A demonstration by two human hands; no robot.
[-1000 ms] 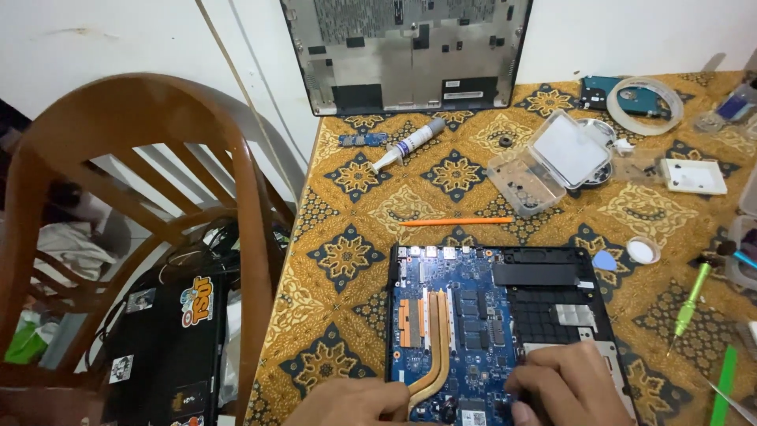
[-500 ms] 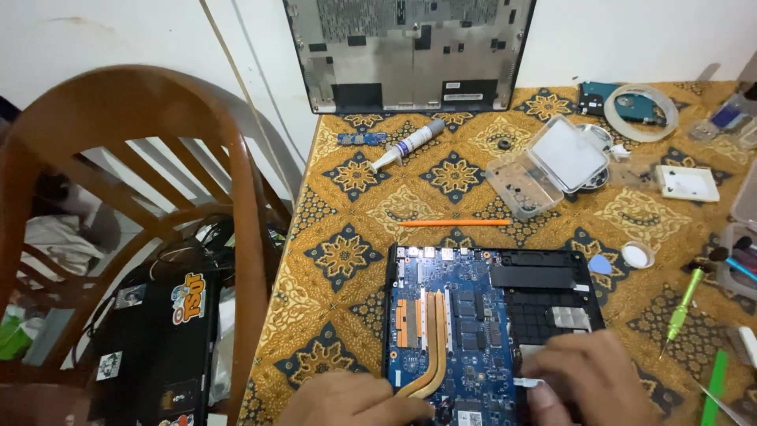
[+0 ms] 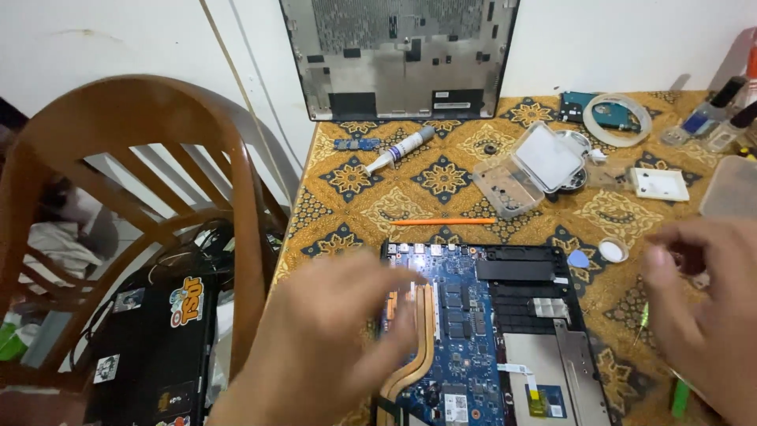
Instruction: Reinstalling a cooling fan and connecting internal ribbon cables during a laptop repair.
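An opened laptop base (image 3: pixel 505 331) lies on the patterned tablecloth, showing a blue circuit board and copper heat pipes (image 3: pixel 422 347). My left hand (image 3: pixel 331 339) hovers blurred over the laptop's left edge, fingers spread, holding nothing. My right hand (image 3: pixel 706 308) floats blurred to the right of the laptop, above a green tool (image 3: pixel 680 397); its fingers are loosely curled and I see nothing in them. An orange stick (image 3: pixel 444 222) lies just beyond the laptop.
The laptop's bottom cover (image 3: pixel 398 55) leans against the wall. A paste syringe (image 3: pixel 398 150), a clear plastic box (image 3: pixel 524 170), a hard drive (image 3: pixel 611 114), a blue pick (image 3: pixel 578 259) and small bottles (image 3: pixel 710 118) sit on the table. A wooden chair (image 3: pixel 134 205) stands left, above a stickered black case (image 3: pixel 154 347).
Both hands have lifted off the laptop's near edge and moved apart, the left to the laptop's left side, the right out past its right side. The camera view has shifted closer.
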